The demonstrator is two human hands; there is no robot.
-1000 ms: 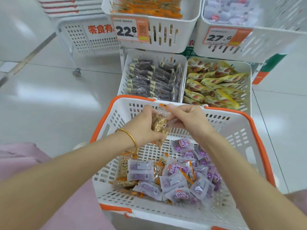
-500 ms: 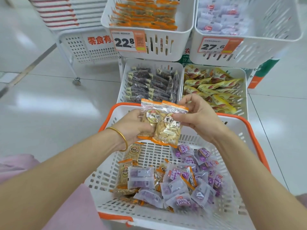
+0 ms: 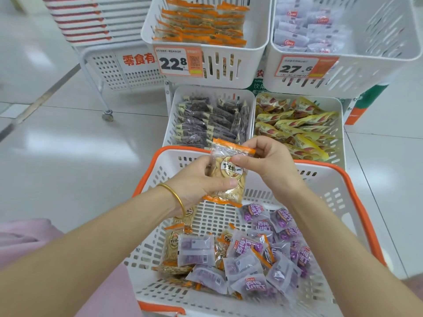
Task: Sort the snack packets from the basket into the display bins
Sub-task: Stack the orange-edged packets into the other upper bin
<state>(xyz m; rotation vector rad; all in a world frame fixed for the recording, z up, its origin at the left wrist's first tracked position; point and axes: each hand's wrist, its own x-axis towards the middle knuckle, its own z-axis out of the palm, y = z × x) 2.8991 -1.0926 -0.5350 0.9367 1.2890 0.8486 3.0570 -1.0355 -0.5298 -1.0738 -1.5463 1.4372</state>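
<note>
Both hands hold orange-edged clear snack packets [image 3: 229, 177] upright above the white basket with the orange rim [image 3: 350, 179]. My left hand [image 3: 196, 179] grips the stack from the left, thumb across its front. My right hand [image 3: 267, 161] pinches the top right corner. Inside the basket lie several purple-print packets [image 3: 258, 248] and more orange-edged packets [image 3: 174, 250]. Ahead, the upper left display bin [image 3: 206, 65] holds matching orange-edged packets [image 3: 201, 26], and the upper right bin [image 3: 343, 72] holds pale purple packets [image 3: 306, 26].
Two lower bins stand behind the basket: one with dark packets [image 3: 210, 120], one with yellow packets [image 3: 297, 126]. A wheeled white rack [image 3: 107, 62] stands at the left on the shiny tiled floor. Pink fabric [image 3: 25, 239] shows at the lower left.
The packets have been lifted out of the basket and turned face-on, then squared into one stack. The view has tilted up toward the bins.
</note>
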